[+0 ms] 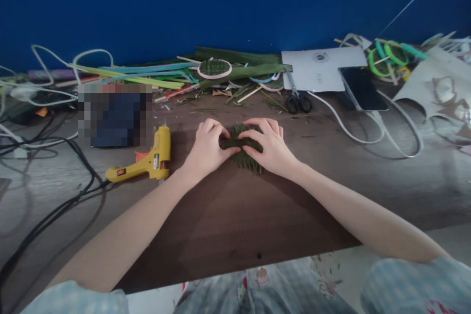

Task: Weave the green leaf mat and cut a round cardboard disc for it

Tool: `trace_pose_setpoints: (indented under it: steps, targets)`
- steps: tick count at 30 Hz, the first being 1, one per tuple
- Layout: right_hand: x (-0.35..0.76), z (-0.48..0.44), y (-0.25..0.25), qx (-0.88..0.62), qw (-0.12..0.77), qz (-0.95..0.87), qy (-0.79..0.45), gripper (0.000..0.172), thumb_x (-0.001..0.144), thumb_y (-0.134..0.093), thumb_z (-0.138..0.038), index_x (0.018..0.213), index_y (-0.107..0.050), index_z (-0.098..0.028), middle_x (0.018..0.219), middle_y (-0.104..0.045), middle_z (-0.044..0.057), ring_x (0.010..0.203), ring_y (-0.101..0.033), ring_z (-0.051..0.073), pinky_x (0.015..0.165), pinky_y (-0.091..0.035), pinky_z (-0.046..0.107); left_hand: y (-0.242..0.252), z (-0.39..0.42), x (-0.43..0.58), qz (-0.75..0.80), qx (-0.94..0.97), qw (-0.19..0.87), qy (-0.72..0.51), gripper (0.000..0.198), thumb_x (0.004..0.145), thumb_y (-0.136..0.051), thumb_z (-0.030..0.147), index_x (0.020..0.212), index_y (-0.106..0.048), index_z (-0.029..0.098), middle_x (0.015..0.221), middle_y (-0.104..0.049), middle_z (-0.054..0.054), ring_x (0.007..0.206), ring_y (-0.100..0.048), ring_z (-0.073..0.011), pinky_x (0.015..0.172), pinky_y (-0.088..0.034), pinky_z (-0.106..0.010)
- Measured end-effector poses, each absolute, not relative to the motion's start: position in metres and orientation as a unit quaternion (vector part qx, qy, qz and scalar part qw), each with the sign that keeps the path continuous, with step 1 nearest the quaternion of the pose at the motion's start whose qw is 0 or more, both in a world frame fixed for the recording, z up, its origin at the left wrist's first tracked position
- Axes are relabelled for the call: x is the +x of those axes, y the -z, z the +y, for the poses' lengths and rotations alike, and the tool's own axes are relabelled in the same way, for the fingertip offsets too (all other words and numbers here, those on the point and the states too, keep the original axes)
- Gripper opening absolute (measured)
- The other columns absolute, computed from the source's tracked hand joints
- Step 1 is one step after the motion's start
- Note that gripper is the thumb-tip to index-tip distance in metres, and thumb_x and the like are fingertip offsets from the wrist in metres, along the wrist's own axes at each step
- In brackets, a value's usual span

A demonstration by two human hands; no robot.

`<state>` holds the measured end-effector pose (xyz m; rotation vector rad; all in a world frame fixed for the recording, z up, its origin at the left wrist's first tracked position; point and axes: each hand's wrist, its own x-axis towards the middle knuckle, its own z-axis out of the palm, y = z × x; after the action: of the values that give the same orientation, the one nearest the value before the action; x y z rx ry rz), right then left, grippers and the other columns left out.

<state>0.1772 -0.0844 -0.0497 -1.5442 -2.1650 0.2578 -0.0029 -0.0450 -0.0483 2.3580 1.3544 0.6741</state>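
Note:
A small piece woven from dark green leaf strips [247, 161] is at the middle of the table, with loose strip ends fanning out toward me. My left hand [210, 143] pinches its left side between thumb and fingers. From the right, my right hand [268, 144] grips the same piece, its thumb and index finger close to the left thumb. The fingers hide part of the weave. To the left of my left hand lies a yellow hot glue gun [154, 158] with an orange trigger.
Black scissors [297, 100] lie beyond my hands, near a white sheet [320, 71] and a phone [362, 89] with a white cable. Green leaves, coloured strips and a pink-rimmed woven round [214, 68] line the blue wall [235, 5]. Black cords [73, 196] run along the left.

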Motion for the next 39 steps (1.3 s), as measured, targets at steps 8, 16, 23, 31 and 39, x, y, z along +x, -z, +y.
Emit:
trace_pose_setpoints:
  steps: [8, 16, 23, 31, 39]
  targets:
    - [0.1773, -0.0841, 0.0503, -0.561, 0.224, -0.792, -0.088, 0.02, 0.083, -0.052, -0.026, 0.1, -0.062, -0.028, 0.126, -0.051, 0.005, 0.118, -0.037, 0.028, 0.09, -0.035, 0.046, 0.0454, -0.0461, -0.0015, 0.483, 0.827, 0.171, -0.23, 0.03, 0.064, -0.077, 0.032, 0.077, -0.053, 0.018, 0.09, -0.046, -0.003, 0.092, -0.046, -0.022, 0.086, -0.041, -0.041]
    - [0.1774, -0.084, 0.0499, -0.553, 0.216, -0.8, -0.083, 0.021, 0.085, -0.049, -0.026, 0.101, -0.063, -0.028, 0.128, -0.05, 0.005, 0.118, -0.037, 0.028, 0.091, -0.035, 0.046, 0.0454, -0.0471, -0.0012, 0.494, 0.825, 0.156, -0.224, 0.029, 0.065, -0.076, 0.033, 0.075, -0.053, 0.018, 0.09, -0.047, -0.003, 0.092, -0.045, -0.0224, 0.082, -0.041, -0.04]
    - [0.1773, -0.0837, 0.0499, -0.56, 0.214, -0.796, -0.083, 0.025, 0.085, -0.05, -0.027, 0.107, -0.061, -0.028, 0.128, -0.05, 0.006, 0.118, -0.037, 0.029, 0.092, -0.035, 0.047, 0.0457, -0.0472, -0.0011, 0.503, 0.821, 0.152, -0.225, 0.035, 0.062, -0.078, 0.034, 0.083, -0.054, 0.018, 0.096, -0.047, -0.005, 0.094, -0.045, -0.0234, 0.082, -0.04, -0.04]
    - [0.1774, -0.0834, 0.0508, -0.55, 0.197, -0.808, -0.08, 0.029, 0.088, -0.045, -0.028, 0.111, -0.061, -0.031, 0.13, -0.048, 0.005, 0.12, -0.036, 0.028, 0.092, -0.034, 0.048, 0.0465, -0.0489, -0.002, 0.488, 0.834, 0.138, -0.215, 0.033, 0.067, -0.074, 0.034, 0.093, -0.057, 0.02, 0.102, -0.048, -0.006, 0.099, -0.045, -0.0251, 0.083, -0.039, -0.041]
    - [0.1774, -0.0831, 0.0505, -0.548, 0.202, -0.807, -0.084, 0.027, 0.087, -0.046, -0.026, 0.108, -0.062, -0.03, 0.131, -0.048, 0.005, 0.121, -0.035, 0.029, 0.094, -0.034, 0.049, 0.0486, -0.0469, -0.0026, 0.488, 0.834, 0.143, -0.214, 0.032, 0.07, -0.072, 0.035, 0.094, -0.058, 0.02, 0.102, -0.05, -0.006, 0.1, -0.046, -0.0258, 0.083, -0.039, -0.042]
